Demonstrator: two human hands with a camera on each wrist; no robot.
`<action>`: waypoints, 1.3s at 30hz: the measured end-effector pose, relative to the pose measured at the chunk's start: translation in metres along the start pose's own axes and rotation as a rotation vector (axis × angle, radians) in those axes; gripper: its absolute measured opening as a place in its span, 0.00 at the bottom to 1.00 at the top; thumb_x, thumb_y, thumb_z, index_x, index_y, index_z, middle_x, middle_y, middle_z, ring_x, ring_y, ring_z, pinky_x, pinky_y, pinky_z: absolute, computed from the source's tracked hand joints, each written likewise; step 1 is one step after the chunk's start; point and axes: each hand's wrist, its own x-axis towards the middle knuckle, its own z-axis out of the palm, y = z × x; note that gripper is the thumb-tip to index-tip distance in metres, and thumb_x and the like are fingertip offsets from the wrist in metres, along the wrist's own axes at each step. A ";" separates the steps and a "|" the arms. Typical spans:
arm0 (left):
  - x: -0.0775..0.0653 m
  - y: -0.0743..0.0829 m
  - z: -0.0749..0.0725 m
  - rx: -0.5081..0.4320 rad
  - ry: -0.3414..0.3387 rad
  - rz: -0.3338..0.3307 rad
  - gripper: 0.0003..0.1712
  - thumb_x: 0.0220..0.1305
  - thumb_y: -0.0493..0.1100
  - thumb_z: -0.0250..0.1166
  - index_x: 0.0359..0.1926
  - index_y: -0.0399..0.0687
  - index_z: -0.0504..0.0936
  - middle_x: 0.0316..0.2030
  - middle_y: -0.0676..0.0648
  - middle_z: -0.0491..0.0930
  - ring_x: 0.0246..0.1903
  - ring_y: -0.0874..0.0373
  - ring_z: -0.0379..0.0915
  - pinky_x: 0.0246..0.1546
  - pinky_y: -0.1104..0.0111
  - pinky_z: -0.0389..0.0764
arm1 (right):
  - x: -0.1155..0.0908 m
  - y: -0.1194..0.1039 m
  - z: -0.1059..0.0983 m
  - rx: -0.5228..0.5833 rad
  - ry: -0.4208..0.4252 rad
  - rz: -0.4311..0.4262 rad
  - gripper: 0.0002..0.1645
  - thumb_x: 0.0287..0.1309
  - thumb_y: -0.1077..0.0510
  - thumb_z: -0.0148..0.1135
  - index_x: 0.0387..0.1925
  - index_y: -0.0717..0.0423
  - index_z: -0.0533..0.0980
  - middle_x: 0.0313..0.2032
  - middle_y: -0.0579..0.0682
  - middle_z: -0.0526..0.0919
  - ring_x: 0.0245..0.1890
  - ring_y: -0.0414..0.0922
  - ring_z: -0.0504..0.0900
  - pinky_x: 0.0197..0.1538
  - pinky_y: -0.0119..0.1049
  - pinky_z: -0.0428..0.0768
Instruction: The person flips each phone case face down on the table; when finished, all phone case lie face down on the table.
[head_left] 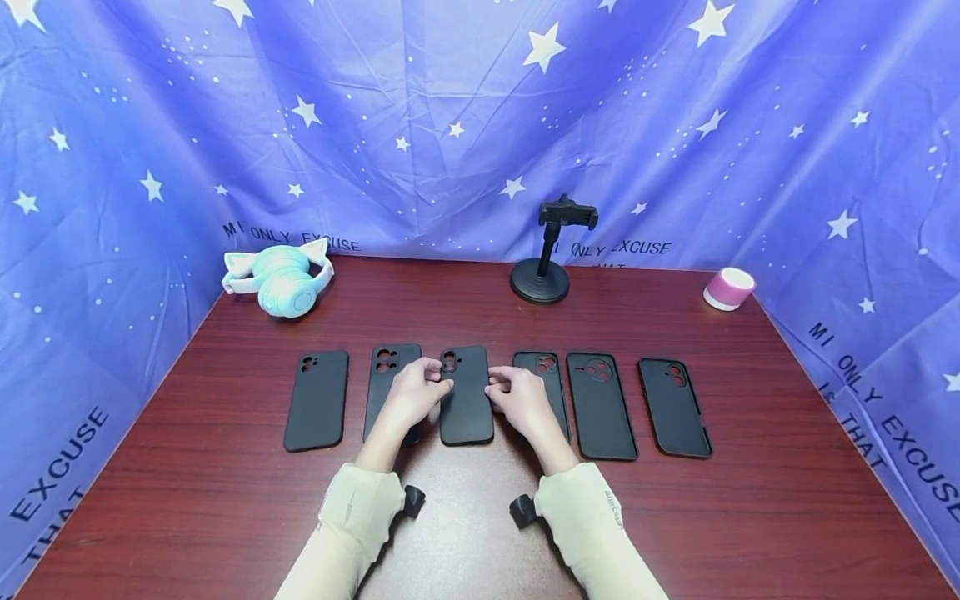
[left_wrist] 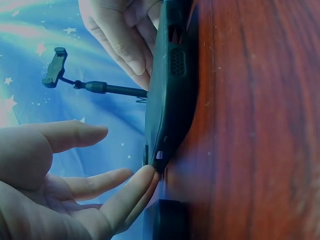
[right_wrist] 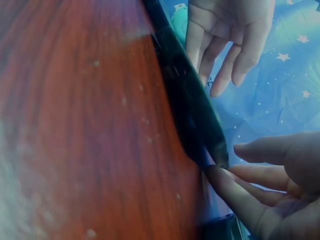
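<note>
A black phone case [head_left: 468,410] lies back up in the middle of a row of several black cases. My left hand [head_left: 411,395] touches its left edge with the fingertips; in the left wrist view that thumb [left_wrist: 75,136] stands apart from the case. On the opposite edge, the fingertips of my right hand [head_left: 523,403] touch the side, and the thumb [right_wrist: 262,149] is apart there too. Whether the case lies flat or is slightly raised, I cannot tell. Each hand partly covers a neighbouring case, one at left [head_left: 377,396] and one at right [head_left: 556,398].
Further out in the row lie a case [head_left: 317,408] at left and two inside-up cases, one [head_left: 603,417] beside the other [head_left: 675,412], at right. Behind are cat-ear headphones [head_left: 285,279], a black phone stand [head_left: 542,282] and a pink-white round object [head_left: 729,290]. Starry curtains surround the table [head_left: 187,500].
</note>
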 end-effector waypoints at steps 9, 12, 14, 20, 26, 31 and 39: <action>-0.004 0.006 0.002 0.019 0.024 0.043 0.25 0.65 0.42 0.63 0.60 0.37 0.74 0.54 0.38 0.79 0.52 0.47 0.79 0.54 0.56 0.79 | -0.001 0.002 -0.011 -0.024 0.041 -0.035 0.19 0.60 0.59 0.62 0.53 0.58 0.80 0.43 0.51 0.88 0.37 0.44 0.88 0.37 0.36 0.84; -0.006 0.012 0.005 0.019 0.044 0.094 0.24 0.64 0.41 0.63 0.59 0.37 0.74 0.54 0.38 0.79 0.52 0.47 0.79 0.54 0.56 0.79 | 0.001 0.005 -0.021 -0.012 0.074 -0.065 0.20 0.59 0.60 0.63 0.53 0.59 0.80 0.43 0.52 0.88 0.41 0.46 0.88 0.42 0.38 0.85; -0.007 0.016 0.008 0.014 0.052 0.132 0.23 0.64 0.40 0.63 0.59 0.36 0.75 0.52 0.38 0.80 0.50 0.48 0.80 0.53 0.57 0.80 | 0.003 0.009 -0.030 0.002 0.095 -0.071 0.20 0.59 0.59 0.64 0.53 0.59 0.79 0.43 0.53 0.88 0.40 0.47 0.88 0.44 0.39 0.85; -0.005 0.026 0.022 -0.024 0.054 0.204 0.22 0.63 0.40 0.64 0.57 0.37 0.76 0.50 0.39 0.81 0.48 0.49 0.81 0.52 0.57 0.80 | 0.004 0.023 -0.052 -0.018 0.138 -0.071 0.21 0.60 0.59 0.64 0.54 0.60 0.79 0.45 0.55 0.87 0.36 0.48 0.89 0.43 0.41 0.85; -0.002 0.034 0.038 -0.087 0.027 0.213 0.22 0.64 0.40 0.63 0.58 0.40 0.76 0.51 0.41 0.81 0.50 0.49 0.80 0.52 0.56 0.80 | 0.002 0.035 -0.067 -0.054 0.172 -0.038 0.22 0.61 0.58 0.62 0.56 0.60 0.78 0.46 0.55 0.87 0.42 0.50 0.87 0.44 0.44 0.84; 0.001 0.038 0.048 -0.137 -0.008 0.212 0.22 0.64 0.38 0.62 0.59 0.38 0.75 0.52 0.40 0.80 0.50 0.48 0.80 0.51 0.56 0.80 | 0.001 0.040 -0.073 -0.071 0.195 -0.015 0.22 0.61 0.58 0.62 0.56 0.60 0.77 0.47 0.56 0.86 0.43 0.51 0.87 0.45 0.44 0.83; 0.002 0.041 0.061 -0.170 -0.082 0.142 0.25 0.63 0.39 0.63 0.60 0.38 0.73 0.52 0.38 0.80 0.50 0.48 0.80 0.48 0.59 0.82 | 0.002 0.045 -0.078 -0.086 0.171 0.034 0.22 0.62 0.59 0.61 0.57 0.62 0.76 0.48 0.58 0.85 0.33 0.48 0.88 0.42 0.39 0.82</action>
